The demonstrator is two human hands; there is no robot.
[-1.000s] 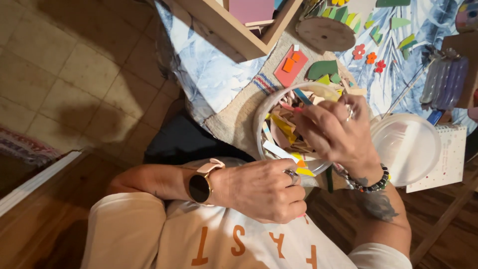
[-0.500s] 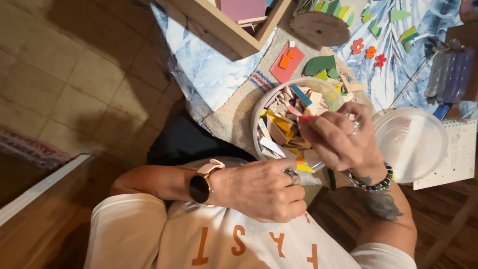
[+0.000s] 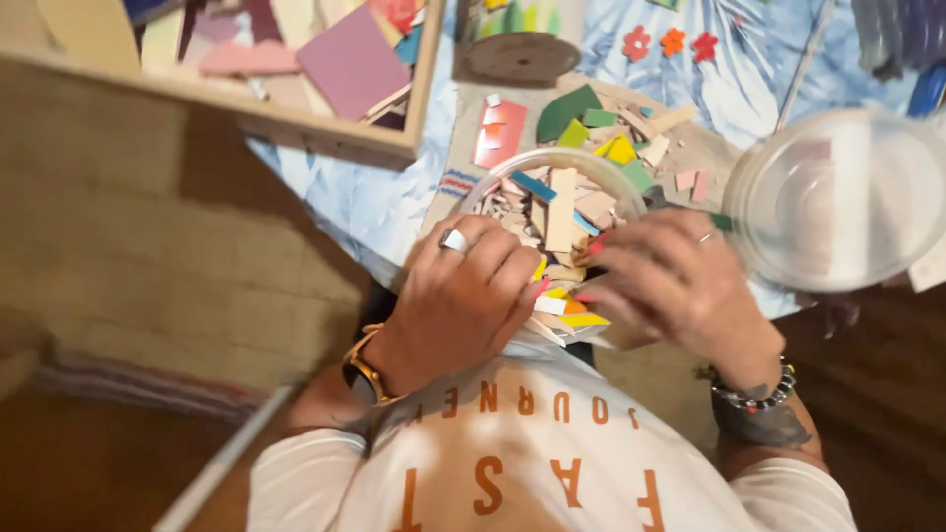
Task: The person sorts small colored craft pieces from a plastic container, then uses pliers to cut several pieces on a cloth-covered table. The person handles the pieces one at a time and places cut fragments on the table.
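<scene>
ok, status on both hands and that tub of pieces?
Left hand and right hand both on the near rim of the clear tub of coloured pieces. Grip unclear. Empty clear lid close at right; nothing blocking.

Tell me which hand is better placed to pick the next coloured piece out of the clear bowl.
Probably the right hand: its fingertips sit among the coloured pieces, while the left hand rests on the clear bowl rim, steadying it.

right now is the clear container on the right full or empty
Empty. The clear round container shows only its bare see-through bottom, while the clear bowl under the left hand and right hand is heaped with coloured pieces.
</scene>
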